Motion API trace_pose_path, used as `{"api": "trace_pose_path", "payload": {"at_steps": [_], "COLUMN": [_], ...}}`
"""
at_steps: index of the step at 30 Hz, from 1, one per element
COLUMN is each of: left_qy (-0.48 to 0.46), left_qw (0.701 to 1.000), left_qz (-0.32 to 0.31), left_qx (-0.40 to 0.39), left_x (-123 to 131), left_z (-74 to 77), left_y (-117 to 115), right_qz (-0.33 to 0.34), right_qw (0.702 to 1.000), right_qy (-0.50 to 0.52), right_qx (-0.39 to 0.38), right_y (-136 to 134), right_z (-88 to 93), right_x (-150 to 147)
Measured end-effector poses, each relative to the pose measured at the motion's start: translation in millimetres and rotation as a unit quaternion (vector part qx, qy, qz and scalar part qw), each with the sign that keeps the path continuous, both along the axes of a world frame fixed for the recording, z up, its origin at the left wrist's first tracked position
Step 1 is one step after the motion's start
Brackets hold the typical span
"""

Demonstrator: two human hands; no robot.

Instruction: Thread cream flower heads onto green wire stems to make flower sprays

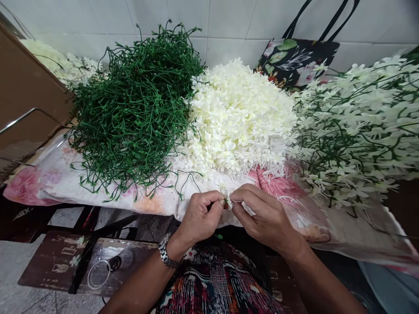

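From my end, L hand point(201, 216) is pinched narrow, thumb to finger, on a small white flower point(228, 202); R hand point(266, 213) has its fingertips closed on it from the other side. A bit of green shows btwn them, can't tell which hand grips that. Flower's near the cloth's point(150, 204) front edge, on my side of the blossom pile point(238, 117). Stems point(131, 113) heaped L of the pile, flowered sprays point(360, 131) R, bag point(294, 61) behind. I see a watch point(166, 250) on the L wrist.
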State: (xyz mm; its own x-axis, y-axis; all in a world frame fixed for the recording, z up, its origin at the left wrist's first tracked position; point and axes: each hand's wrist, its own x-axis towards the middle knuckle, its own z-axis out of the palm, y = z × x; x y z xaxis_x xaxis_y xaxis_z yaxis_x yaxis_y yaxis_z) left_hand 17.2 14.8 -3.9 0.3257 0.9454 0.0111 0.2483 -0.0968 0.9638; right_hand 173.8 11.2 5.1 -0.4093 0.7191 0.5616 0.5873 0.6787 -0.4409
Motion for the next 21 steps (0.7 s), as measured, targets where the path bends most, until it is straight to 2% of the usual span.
{"api": "trace_pose_path", "payload": {"at_steps": [9,15,17,21], "left_qy": [0.018,-0.067,-0.119,-0.225], "left_qw": [1.0,0.997,0.99,0.953], "left_qz": [-0.005,-0.016,0.014,0.16], "left_qx": [0.001,-0.045,-0.08,-0.123], "left_x": [3,-2,-5,-9], "left_z": [1.3,2.6,4.2,4.7], "left_y": [1,-3,-6,-10], "right_qz": [0.013,0.042,0.039,0.006], "right_qw": [0.999,0.995,0.994,0.994], "right_qy": [0.022,0.058,0.063,0.077], "right_qx": [-0.028,-0.074,-0.081,-0.071], "right_y": [1,-1,-3,-9], "right_z": [-7.6,0.4,5.1,10.0], "right_x": [1,2,4,2]}}
